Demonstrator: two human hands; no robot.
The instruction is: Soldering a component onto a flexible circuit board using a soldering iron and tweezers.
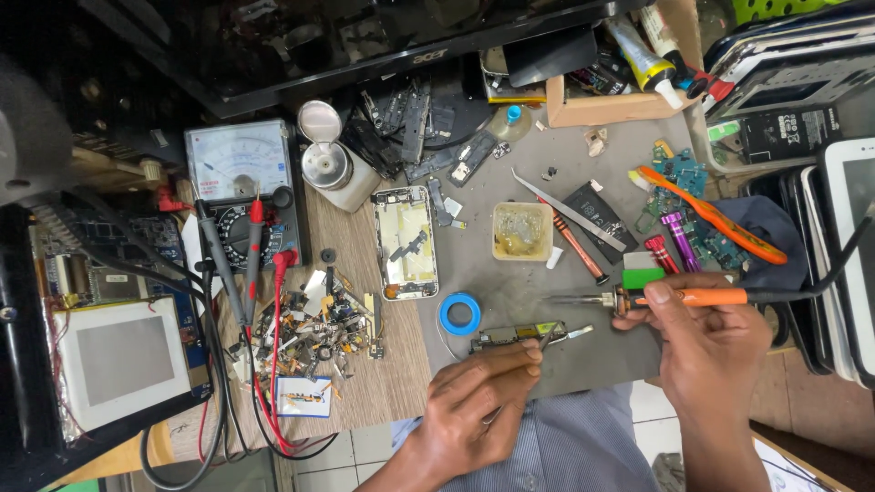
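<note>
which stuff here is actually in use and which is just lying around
In use: soldering iron in right hand; tweezers in left hand; small board.
Lying about: multimeter, phone frame, solder spool, flux tub, screwdrivers.

The tablet (852,255) and black monitor (365,36) are cut off by the frame edges.

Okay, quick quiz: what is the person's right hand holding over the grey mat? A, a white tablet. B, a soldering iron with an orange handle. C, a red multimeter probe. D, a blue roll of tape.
B: the right hand grips the orange-handled soldering iron, its metal tip pointing left over the grey mat, while the left hand holds tweezers at a small circuit board.
</note>
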